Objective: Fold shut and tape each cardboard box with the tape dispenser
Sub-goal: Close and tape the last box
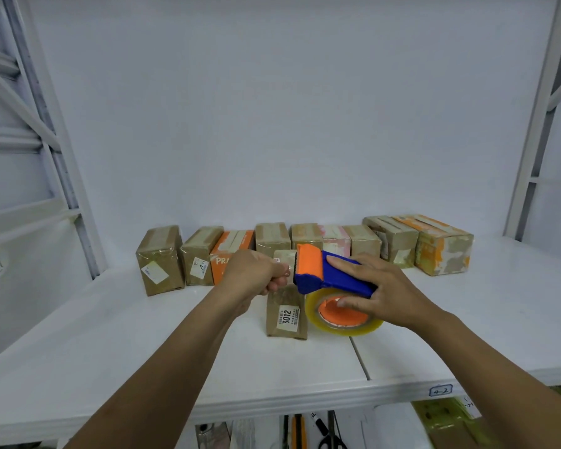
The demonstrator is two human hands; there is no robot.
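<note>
Nine or so brown cardboard boxes in a back row point(157, 264) stand side by side at the rear of the white shelf point(143, 345). All look folded shut, and glossy strips show across several tops, so I judge most of the job done, though I cannot tell whether every one carries fresh tape. One small brown cardboard box with a white "3012" label point(285, 319) stands alone near the middle of the shelf, well forward of the row and directly below both hands; this seems to be the one being sealed now. Its front face is scuffed and creased, and its top is largely hidden by the hands and the tool, so whether the flaps are closed or any strip has landed cannot be told. The right hand point(386, 293) grips the blue-and-orange plastic tape dispenser point(334, 273), fingers laid over the blue handle and thumb on the orange core of the clear yellowish tape roll point(344, 325), holding it just above and to the right of that box. The left hand point(253, 273) is curled tight at the dispenser's orange mouth and appears to pinch the tape end point(284, 270), though the clear strip itself barely shows. By my reading, the pull of tape is only beginning, with laying, pressing and cutting left for this box.
</note>
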